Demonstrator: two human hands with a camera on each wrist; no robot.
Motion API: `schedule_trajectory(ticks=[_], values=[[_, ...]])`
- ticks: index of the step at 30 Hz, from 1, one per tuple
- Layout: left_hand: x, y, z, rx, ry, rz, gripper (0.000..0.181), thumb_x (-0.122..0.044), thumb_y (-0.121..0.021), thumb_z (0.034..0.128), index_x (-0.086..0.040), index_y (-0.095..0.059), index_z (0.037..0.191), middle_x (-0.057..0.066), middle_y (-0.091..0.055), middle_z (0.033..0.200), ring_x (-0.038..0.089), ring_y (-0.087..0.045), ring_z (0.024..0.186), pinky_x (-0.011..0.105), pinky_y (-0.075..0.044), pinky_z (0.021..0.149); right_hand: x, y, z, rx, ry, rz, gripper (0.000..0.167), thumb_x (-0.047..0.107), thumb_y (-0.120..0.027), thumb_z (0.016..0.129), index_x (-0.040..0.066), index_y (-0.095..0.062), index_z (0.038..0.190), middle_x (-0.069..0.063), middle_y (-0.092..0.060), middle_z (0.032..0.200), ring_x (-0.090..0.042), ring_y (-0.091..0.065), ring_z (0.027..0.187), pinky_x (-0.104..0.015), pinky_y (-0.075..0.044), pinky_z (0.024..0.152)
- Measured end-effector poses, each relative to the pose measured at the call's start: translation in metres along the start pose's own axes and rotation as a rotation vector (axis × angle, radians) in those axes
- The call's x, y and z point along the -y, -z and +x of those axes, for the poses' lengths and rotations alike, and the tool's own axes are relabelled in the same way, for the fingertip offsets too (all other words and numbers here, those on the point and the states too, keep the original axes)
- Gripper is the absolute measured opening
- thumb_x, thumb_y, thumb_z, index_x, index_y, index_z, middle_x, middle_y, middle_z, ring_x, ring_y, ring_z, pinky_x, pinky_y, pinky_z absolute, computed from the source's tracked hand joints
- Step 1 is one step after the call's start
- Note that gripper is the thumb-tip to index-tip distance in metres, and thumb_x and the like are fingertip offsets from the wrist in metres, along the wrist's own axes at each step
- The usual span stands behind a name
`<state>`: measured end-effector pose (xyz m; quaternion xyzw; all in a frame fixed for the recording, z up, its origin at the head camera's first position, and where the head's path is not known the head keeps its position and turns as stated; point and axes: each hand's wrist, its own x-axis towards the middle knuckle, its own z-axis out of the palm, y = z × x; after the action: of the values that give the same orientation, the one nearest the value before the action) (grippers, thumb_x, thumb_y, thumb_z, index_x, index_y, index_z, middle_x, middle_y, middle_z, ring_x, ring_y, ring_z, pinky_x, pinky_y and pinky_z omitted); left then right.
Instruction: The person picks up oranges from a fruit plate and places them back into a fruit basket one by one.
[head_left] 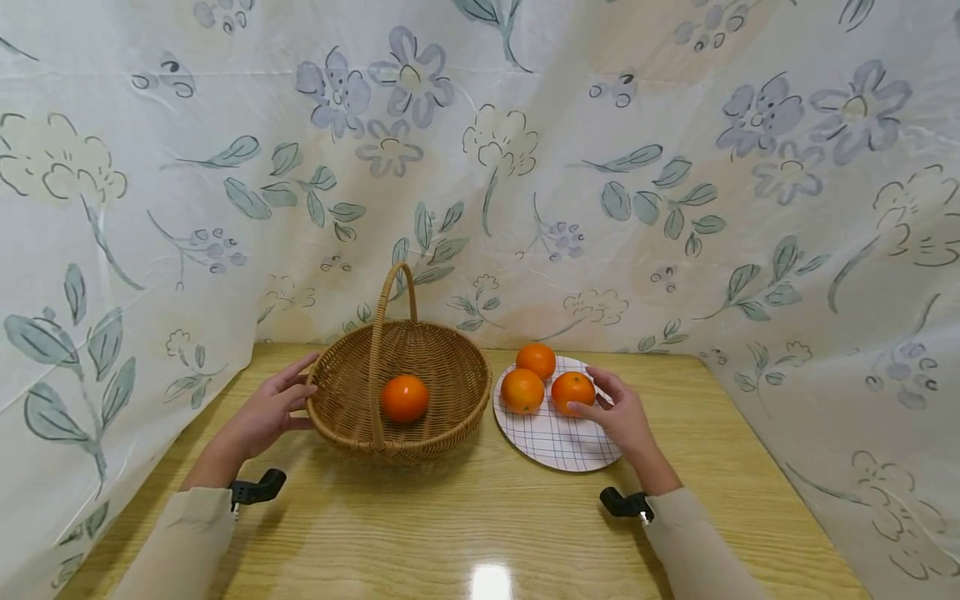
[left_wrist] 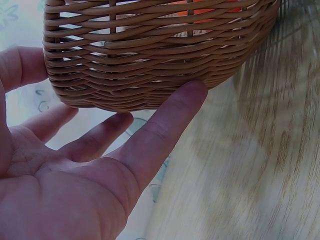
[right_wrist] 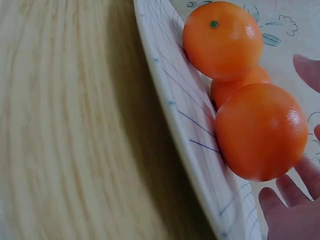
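Toward the near edge of the pale wood-grained table [head_left: 420, 533] come two beige sleeves [head_left: 176, 542], each with a small black wrist mount [head_left: 257, 487] at the cuff.

Farther in, right of the table's middle, lies a round white plate with a blue grid pattern [head_left: 558, 454]. The right hand [head_left: 621, 417] reaches over its right rim, fingers spread about a glossy round orange fruit [head_left: 572, 392]. The right wrist view shows the thumb off the skin and the other fingers close by; whether they touch it cannot be told. A loose, one-sided pinch could send that smooth fruit rolling into the second orange fruit [head_left: 522, 392] just left of it, or over the plate's right rim.

Toward the left edge stands a brown woven wicker basket [head_left: 442, 437]. The left hand [head_left: 273, 404] rests extended fingers against its outer left side, not clenched. Too firm a push there could slide or tip it, rolling the lone reddish-orange fruit [head_left: 405, 398] inside. The tall arched handle [head_left: 377, 358] could snag a passing hand.

Nearest the far edge of the plate sits a third orange fruit [head_left: 536, 361], before a floral cloth backdrop [head_left: 480, 83].
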<state>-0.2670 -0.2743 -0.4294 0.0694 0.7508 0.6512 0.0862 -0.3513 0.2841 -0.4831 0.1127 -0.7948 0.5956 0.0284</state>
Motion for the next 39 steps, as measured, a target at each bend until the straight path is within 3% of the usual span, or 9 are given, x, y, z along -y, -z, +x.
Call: schedule_trajectory(ticks=[8,26,34,39], values=[[0.000,0.001,0.000,0.004,-0.001,-0.024,0.068,-0.020,-0.043,0.1113,-0.019,-0.004,0.167,0.034,-0.020,0.160,0.026,-0.061,0.124,0.043,-0.062,0.087,-0.006,-0.008,0.007,0.005,-0.042,-0.066,0.092,0.022,-0.088,0.082,0.006,-0.038,0.157,-0.019,-0.038,0.162,-0.039,-0.037,0.148,-0.055,-0.033,0.122],[0.000,0.002,0.000,0.009,0.002,-0.031,0.069,-0.020,-0.044,0.1112,-0.020,-0.004,0.167,0.034,-0.018,0.160,0.024,-0.063,0.121,0.042,-0.062,0.085,-0.009,-0.016,0.014,-0.033,-0.135,-0.172,0.086,0.021,-0.087,0.083,0.015,-0.042,0.156,-0.014,-0.043,0.157,-0.038,-0.047,0.134,-0.054,-0.041,0.117],[-0.002,0.000,0.000,-0.002,0.013,-0.013,0.069,-0.020,-0.044,0.1108,-0.019,-0.004,0.167,0.035,-0.018,0.161,0.033,-0.059,0.128,0.044,-0.062,0.086,0.000,-0.014,0.009,-0.043,-0.146,-0.149,0.085,0.023,-0.088,0.083,0.014,-0.044,0.155,-0.012,-0.044,0.156,-0.037,-0.049,0.133,-0.053,-0.042,0.117],[-0.001,0.001,0.000,0.003,0.011,-0.017,0.070,-0.020,-0.044,0.1110,-0.019,-0.003,0.167,0.035,-0.017,0.162,0.027,-0.061,0.125,0.043,-0.062,0.086,0.012,-0.013,0.003,-0.035,-0.117,-0.149,0.085,0.029,-0.089,0.081,0.018,-0.046,0.153,-0.010,-0.047,0.154,-0.034,-0.054,0.128,-0.046,-0.047,0.111]])
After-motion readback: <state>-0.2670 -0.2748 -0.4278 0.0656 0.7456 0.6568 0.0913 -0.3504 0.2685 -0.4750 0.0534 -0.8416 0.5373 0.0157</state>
